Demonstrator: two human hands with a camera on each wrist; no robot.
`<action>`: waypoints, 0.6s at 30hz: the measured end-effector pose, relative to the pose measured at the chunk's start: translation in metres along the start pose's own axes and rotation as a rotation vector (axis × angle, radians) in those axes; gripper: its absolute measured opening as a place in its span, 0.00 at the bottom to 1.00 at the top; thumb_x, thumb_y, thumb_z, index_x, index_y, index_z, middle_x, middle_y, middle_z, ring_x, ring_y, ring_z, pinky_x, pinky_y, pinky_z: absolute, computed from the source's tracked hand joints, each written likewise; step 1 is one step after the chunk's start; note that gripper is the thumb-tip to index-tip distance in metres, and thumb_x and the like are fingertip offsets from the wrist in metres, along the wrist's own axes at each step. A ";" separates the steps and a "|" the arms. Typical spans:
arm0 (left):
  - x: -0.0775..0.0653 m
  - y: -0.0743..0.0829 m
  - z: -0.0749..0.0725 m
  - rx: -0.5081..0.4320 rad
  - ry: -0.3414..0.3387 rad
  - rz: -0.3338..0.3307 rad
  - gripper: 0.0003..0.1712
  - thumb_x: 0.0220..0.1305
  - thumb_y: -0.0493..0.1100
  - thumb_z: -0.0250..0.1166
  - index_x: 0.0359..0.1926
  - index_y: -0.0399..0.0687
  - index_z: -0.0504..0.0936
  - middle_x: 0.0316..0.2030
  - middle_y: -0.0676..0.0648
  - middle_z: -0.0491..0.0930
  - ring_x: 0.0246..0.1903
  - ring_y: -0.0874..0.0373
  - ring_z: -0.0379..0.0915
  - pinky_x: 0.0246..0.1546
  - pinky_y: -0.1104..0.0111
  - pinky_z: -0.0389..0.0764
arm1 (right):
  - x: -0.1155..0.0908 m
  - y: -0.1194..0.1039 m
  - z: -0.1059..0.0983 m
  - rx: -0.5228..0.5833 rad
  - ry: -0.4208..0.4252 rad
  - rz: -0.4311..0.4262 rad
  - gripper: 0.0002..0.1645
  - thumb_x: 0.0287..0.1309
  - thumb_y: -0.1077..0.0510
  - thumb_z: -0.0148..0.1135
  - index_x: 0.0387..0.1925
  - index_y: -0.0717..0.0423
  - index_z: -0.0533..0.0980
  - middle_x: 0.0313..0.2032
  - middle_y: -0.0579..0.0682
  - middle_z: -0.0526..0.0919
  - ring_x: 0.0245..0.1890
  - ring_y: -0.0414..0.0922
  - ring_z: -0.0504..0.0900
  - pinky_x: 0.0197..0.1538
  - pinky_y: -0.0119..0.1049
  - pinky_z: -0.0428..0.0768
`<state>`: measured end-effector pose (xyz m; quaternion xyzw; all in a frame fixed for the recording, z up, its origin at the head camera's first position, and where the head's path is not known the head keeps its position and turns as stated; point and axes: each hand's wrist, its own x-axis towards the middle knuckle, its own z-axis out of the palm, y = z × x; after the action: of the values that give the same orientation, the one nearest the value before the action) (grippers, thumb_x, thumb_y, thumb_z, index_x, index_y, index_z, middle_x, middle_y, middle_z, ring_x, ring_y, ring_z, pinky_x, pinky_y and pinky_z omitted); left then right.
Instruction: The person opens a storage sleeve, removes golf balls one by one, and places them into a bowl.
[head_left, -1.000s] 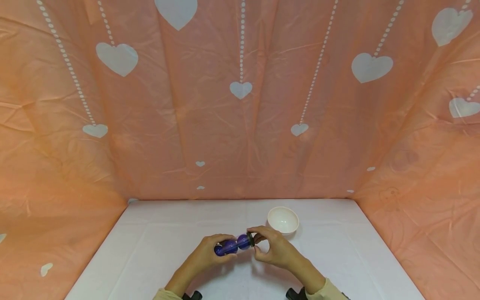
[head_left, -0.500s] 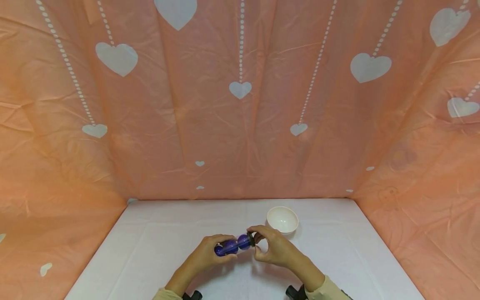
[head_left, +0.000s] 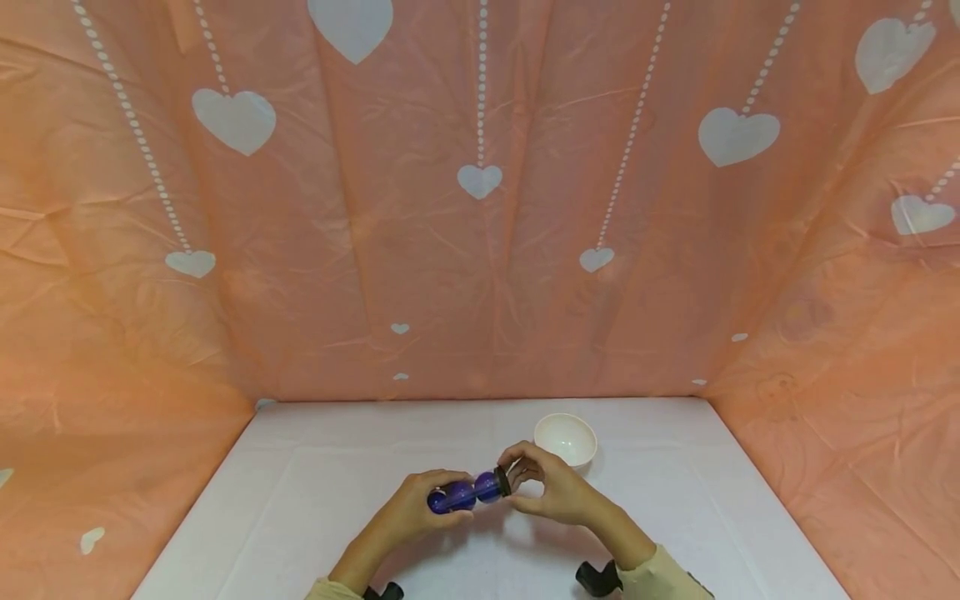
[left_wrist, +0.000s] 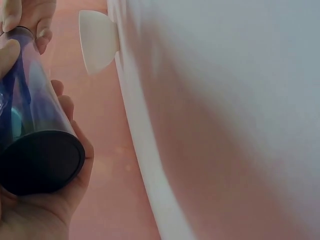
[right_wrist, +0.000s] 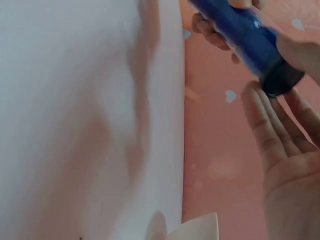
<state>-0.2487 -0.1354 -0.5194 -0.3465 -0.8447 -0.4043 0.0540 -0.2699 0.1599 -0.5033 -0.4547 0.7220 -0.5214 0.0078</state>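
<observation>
A transparent canister [head_left: 462, 494] with blue-purple balls showing inside is held above the table, lying nearly sideways. My left hand [head_left: 414, 505] grips its left part, fingers wrapped round the wall beside the black base [left_wrist: 42, 162]. At the other end is a black lid [head_left: 502, 482]. The thumb and fingers of my right hand [head_left: 558, 493] pinch this lid at its rim; in the right wrist view the fingers are fairly straight along its edge. The lid sits against the canister, and whether it is loose cannot be seen.
A white bowl [head_left: 566, 440] stands on the white-covered table [head_left: 337, 467], just behind my right hand. Orange sheeting [head_left: 420, 250] with white hearts walls off the back and both sides.
My right hand has shifted its fingers on the lid, with the knuckles rising and the wrist turning slightly. The left hand and canister stay almost in place.
</observation>
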 end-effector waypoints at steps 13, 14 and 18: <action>0.000 -0.003 0.003 0.012 -0.030 0.004 0.26 0.64 0.51 0.81 0.59 0.46 0.88 0.52 0.43 0.90 0.50 0.59 0.84 0.49 0.66 0.85 | 0.002 0.007 -0.005 0.147 -0.096 0.121 0.29 0.60 0.67 0.77 0.57 0.63 0.70 0.49 0.60 0.77 0.46 0.40 0.81 0.50 0.39 0.87; 0.000 -0.003 0.003 0.011 -0.034 -0.002 0.26 0.64 0.51 0.81 0.59 0.47 0.88 0.52 0.43 0.90 0.50 0.60 0.84 0.49 0.66 0.85 | 0.002 0.007 -0.005 0.145 -0.098 0.116 0.29 0.60 0.67 0.78 0.57 0.63 0.70 0.49 0.60 0.76 0.45 0.40 0.81 0.50 0.39 0.87; 0.000 -0.003 0.003 0.010 -0.038 0.002 0.26 0.64 0.51 0.80 0.59 0.47 0.88 0.53 0.44 0.90 0.50 0.59 0.84 0.50 0.65 0.85 | 0.003 0.007 -0.006 0.141 -0.105 0.098 0.29 0.59 0.67 0.78 0.56 0.65 0.70 0.47 0.59 0.76 0.43 0.44 0.81 0.48 0.40 0.87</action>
<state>-0.2498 -0.1341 -0.5236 -0.3546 -0.8473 -0.3934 0.0400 -0.2788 0.1624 -0.5047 -0.4438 0.7034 -0.5455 0.1032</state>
